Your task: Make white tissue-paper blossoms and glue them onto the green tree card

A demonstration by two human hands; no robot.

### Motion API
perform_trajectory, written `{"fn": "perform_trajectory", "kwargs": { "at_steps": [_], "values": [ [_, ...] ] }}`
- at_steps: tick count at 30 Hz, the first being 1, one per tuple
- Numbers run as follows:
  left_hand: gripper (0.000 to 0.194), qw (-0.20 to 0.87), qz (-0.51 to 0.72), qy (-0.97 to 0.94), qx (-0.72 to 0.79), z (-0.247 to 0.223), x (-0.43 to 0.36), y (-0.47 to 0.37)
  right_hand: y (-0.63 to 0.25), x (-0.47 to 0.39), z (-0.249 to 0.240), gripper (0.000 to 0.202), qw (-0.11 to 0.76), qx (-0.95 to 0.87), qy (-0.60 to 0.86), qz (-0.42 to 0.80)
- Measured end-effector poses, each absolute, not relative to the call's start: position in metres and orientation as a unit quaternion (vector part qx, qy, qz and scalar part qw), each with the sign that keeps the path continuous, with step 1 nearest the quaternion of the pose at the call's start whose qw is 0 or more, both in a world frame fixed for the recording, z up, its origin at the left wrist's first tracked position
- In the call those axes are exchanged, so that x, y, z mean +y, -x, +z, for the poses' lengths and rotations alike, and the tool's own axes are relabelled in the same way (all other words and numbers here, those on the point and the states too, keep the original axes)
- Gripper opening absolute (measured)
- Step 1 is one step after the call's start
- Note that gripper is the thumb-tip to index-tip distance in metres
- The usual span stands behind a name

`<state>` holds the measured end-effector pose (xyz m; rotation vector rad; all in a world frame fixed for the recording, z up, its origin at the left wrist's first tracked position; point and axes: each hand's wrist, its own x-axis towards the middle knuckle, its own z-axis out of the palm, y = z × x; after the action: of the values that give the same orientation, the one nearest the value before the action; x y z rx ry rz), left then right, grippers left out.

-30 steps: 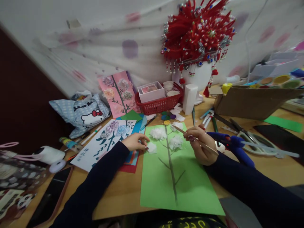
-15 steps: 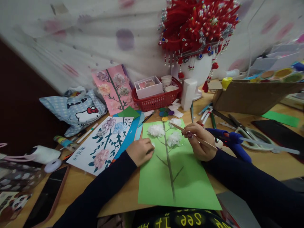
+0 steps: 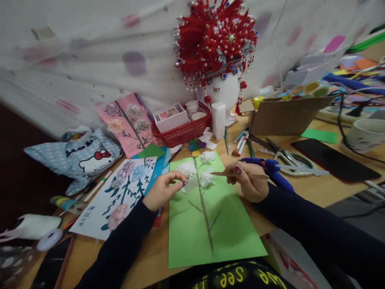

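A green sheet of paper (image 3: 192, 237) lies in front of me, with a dark stem and side branches drawn on it. Fluffy white flowers, among them one at the left (image 3: 185, 168) and one at the right (image 3: 207, 177), sit around the stem's upper part. Between thumb and fingers, my left hand (image 3: 164, 188) pinches a thin translucent white piece (image 3: 191, 185) above the sheet. My right hand (image 3: 251, 182) is closed round a pointed wooden stick (image 3: 222, 174). The stick lies almost level, its tip close to the right-hand flower.
Left of the sheet lies a white flower picture (image 3: 93, 218); a pink one (image 3: 124, 120) leans behind it. A red basket (image 3: 180, 134) stands at the back. Right are a blue glue gun (image 3: 278, 176), scissors (image 3: 293, 162) and a black phone (image 3: 337, 160).
My view has swung to the right. My left hand has lifted off the sheet's edge, and the translucent piece now shows in its fingers. The wooden stick has turned closer to level.
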<state>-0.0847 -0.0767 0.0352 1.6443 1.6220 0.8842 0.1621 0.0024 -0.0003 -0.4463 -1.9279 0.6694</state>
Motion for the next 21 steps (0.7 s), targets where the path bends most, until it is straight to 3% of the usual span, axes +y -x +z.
{"fn": "perform_trajectory", "kwargs": {
  "at_steps": [7,11,16,21],
  "values": [
    [0.013,0.360,0.226,-0.669,0.610,0.030,-0.073,0.056,-0.176,0.003,-0.007,0.040,0.378,-0.862,0.217,0.258],
    [0.014,0.308,0.204,-0.703,0.608,0.021,-0.070,0.043,-0.174,0.006,-0.005,0.035,0.320,-0.890,0.228,0.230],
    [0.013,0.141,0.179,-0.752,0.618,0.010,-0.064,0.031,-0.171,0.006,-0.002,0.034,0.316,-0.888,0.258,0.211],
    [0.013,0.071,0.189,-0.766,0.611,0.004,-0.055,0.024,-0.175,0.003,-0.007,0.036,0.386,-0.865,0.241,0.211]
  ]
}}
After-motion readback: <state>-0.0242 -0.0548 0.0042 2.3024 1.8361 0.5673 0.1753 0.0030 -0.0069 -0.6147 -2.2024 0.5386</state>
